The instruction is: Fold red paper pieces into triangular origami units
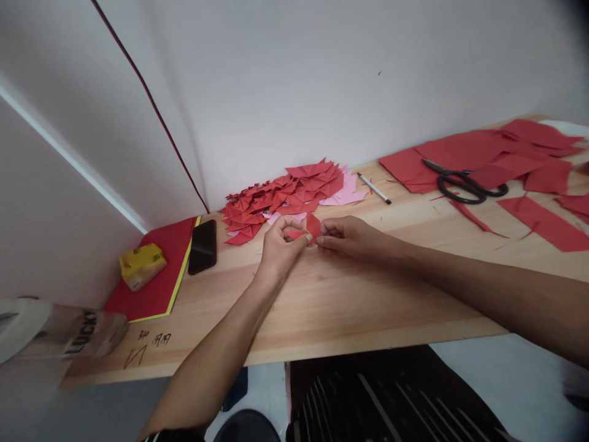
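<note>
Bottle: clear bottle (89, 331) with a white top, lettered LUCKY, at the far left corner.
Red sheet: red sheet (177, 245) with a yellow edge, flat near the wall; yellow packet (142, 265) on top, perhaps simply parked there.
Phone: dark phone (202, 247) just beside the yellow edge, out of the hands' way.
Folded heap: folded red pieces (285, 190) overlapping against the wall, just beyond the hands; likely kept there for easy reach.
Left hand: left hand (278, 245), thumb and fingers clamped on the small red piece, apparently to steady it.
Red piece: red piece (313, 224) between both hands, in front of the heap, one flap upright; the two-sided grip probably keeps its folds under control.
Right hand: right hand (347, 236), thumb and fingertips together on the piece's right side.
Pink paper: pink paper (345, 191) under and beside the heap.
Pen: white pen (373, 188), dark end nearer the person.
Scissors: black-handled scissors (453, 173) on red paper sheets (405, 166), strips and scraps nearby.
Surface: pale wooden tabletop (359, 307), handwritten marks at left.
Room: plain pale wall (294, 80), dark cable running down it.
</note>
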The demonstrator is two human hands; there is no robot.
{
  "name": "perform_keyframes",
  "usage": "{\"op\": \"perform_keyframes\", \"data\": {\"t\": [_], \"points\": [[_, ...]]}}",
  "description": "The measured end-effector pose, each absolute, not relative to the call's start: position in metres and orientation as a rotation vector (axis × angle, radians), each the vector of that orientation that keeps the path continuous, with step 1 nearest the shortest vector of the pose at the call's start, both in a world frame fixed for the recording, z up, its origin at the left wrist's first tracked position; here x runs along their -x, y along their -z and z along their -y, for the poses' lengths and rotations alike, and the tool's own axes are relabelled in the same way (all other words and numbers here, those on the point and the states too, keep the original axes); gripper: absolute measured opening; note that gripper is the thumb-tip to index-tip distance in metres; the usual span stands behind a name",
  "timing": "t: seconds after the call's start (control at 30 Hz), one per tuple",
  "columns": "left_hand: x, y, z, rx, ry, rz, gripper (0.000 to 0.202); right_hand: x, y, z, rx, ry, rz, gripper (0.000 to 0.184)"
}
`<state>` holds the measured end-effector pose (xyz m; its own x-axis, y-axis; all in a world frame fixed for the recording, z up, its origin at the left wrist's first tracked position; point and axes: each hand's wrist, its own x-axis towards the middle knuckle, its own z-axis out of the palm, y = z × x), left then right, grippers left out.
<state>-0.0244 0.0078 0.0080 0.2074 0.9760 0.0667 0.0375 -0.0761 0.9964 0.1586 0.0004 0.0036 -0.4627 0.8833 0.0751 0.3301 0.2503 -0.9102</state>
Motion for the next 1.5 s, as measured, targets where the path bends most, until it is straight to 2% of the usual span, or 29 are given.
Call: {"op": "perform_keyframes", "data": {"t": [0.33, 0.5, 0.63, 0.83, 1.23, 1.5], "points": [[0.022, -0.009, -0.007, -1.544, -1.104, -1.142, 0.028, -0.158, 0.003, -0.003, 1.081, -1.101, 1.975, 0.014], [0.023, -0.004, -0.01, -1.396, -1.07, -1.022, 0.038, -0.16, 0.003, -0.007, 1.022, -1.223, 1.897, 0.013], [0.025, 0.002, -0.013, -1.393, -0.961, -0.984, 0.035, -0.161, 0.001, -0.007, 0.992, -1.279, 1.869, 0.016], [0.026, 0.005, -0.013, -1.556, -0.924, -1.018, 0.035, -0.158, -0.001, -0.002, 1.121, -1.203, 1.892, 0.022], [0.028, -0.002, -0.01, -1.701, -0.94, -0.993, 0.029, -0.156, -0.005, 0.002, 1.101, -1.07, 1.928, 0.018], [0.028, -0.007, -0.01, -1.464, -0.783, -0.945, 0.035, -0.154, -0.001, 0.005, 0.978, -0.913, 2.011, 0.018]]}}
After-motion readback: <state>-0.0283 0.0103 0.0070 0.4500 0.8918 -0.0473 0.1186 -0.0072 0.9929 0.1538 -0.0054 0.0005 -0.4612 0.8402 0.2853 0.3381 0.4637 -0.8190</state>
